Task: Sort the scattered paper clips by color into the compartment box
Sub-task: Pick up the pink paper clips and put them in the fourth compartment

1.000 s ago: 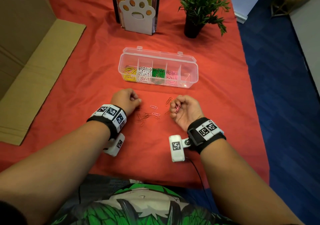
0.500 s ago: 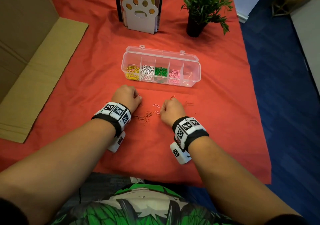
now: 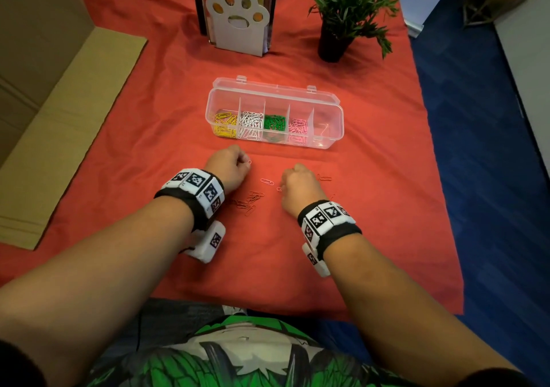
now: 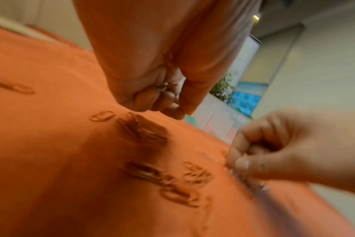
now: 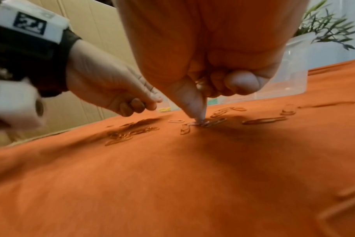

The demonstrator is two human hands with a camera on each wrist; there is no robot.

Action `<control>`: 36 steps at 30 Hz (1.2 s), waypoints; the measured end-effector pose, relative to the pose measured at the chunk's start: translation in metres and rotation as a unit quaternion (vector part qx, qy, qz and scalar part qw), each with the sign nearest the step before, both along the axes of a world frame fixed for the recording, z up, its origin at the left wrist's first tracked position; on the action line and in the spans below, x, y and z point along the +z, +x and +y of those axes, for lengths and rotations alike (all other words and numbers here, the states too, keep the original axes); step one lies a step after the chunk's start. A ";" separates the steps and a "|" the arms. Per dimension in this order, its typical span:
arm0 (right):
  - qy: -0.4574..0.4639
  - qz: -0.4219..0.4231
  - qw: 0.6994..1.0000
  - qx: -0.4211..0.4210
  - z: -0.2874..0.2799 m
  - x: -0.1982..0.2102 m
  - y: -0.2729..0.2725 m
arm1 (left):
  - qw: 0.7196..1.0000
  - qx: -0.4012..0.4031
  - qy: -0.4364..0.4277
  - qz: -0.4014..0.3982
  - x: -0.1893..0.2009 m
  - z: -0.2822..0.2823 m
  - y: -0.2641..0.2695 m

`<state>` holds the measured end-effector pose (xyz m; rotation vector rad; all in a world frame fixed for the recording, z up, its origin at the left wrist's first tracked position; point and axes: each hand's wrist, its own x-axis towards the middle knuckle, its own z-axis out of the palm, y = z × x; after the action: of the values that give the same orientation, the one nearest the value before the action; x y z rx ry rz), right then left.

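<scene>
The clear compartment box [image 3: 333,109] stands open ahead of my hands, with yellow, white, green and pink clips in separate cells and one reddish clip in the rightmost cell. Several red paper clips [image 3: 253,200] lie scattered on the red cloth between my hands, along with a pink clip [image 3: 267,181]. My left hand [image 3: 242,164] is curled into a fist with clips tucked inside [image 4: 165,86]. My right hand [image 3: 285,184] is palm down, fingers curled round clips, its thumb tip [image 5: 199,112] pressing on a clip on the cloth [image 5: 205,123].
A lone red clip [image 3: 324,177] lies right of my right hand. A paw-shaped bookend with books [image 3: 238,20] and a potted plant [image 3: 342,8] stand behind the box. Flattened cardboard [image 3: 65,124] covers the left side. The table's right edge drops to blue floor [image 3: 476,178].
My right hand has turned from palm up to palm down and moved left onto the scattered clips. My left fist has stayed almost where it was.
</scene>
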<state>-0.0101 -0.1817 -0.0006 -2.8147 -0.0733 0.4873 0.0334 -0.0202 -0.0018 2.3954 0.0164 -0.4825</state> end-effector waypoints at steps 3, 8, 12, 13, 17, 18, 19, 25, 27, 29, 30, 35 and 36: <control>-0.039 -0.022 0.998 0.045 0.002 0.002 -0.004 | 0.957 0.109 -0.219 0.155 0.010 -0.009 -0.002; -0.073 -0.033 0.995 0.066 0.011 0.008 -0.007 | 0.848 0.215 -0.398 0.275 0.024 -0.017 -0.004; -0.025 0.029 0.999 -0.005 0.004 0.004 0.004 | 0.978 0.066 -0.170 0.103 0.012 -0.025 -0.003; -0.004 0.047 0.998 -0.031 0.000 0.004 0.007 | 0.996 -0.020 -0.071 0.046 0.008 -0.026 -0.005; 0.084 0.088 0.988 -0.095 -0.021 0.006 0.004 | 0.977 -0.163 0.119 -0.065 -0.008 -0.026 -0.010; 0.088 0.106 0.987 -0.082 -0.025 0.007 0.001 | 0.974 -0.171 0.125 -0.077 -0.010 -0.026 -0.011; 0.085 0.127 0.986 -0.066 -0.027 0.007 -0.002 | 0.970 -0.184 0.127 -0.092 -0.010 -0.026 -0.011; -0.010 0.004 1.000 0.012 -0.017 0.004 -0.003 | 0.974 -0.173 0.118 -0.092 -0.011 -0.028 -0.010; -0.041 -0.014 0.998 0.038 -0.007 0.004 -0.002 | 0.990 -0.114 0.059 -0.055 -0.012 -0.025 -0.008; -0.081 -0.021 0.994 0.067 0.002 0.003 -0.001 | 0.999 -0.029 -0.020 0.011 -0.011 -0.022 -0.005; -0.095 -0.024 0.992 0.073 0.005 0.003 -0.001 | 0.994 0.022 -0.090 0.058 -0.009 -0.020 -0.005; -0.071 0.036 0.996 0.028 0.003 0.002 0.008 | 0.879 0.207 -0.350 0.250 0.018 -0.010 -0.006; -0.021 0.066 0.998 -0.003 -0.001 0.003 0.010 | 0.867 0.213 -0.364 0.265 0.023 -0.009 -0.004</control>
<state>0.0000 -0.1828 0.0022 -2.8137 -0.0265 0.6799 0.0292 -0.0294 0.0209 1.4056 0.5062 -0.7539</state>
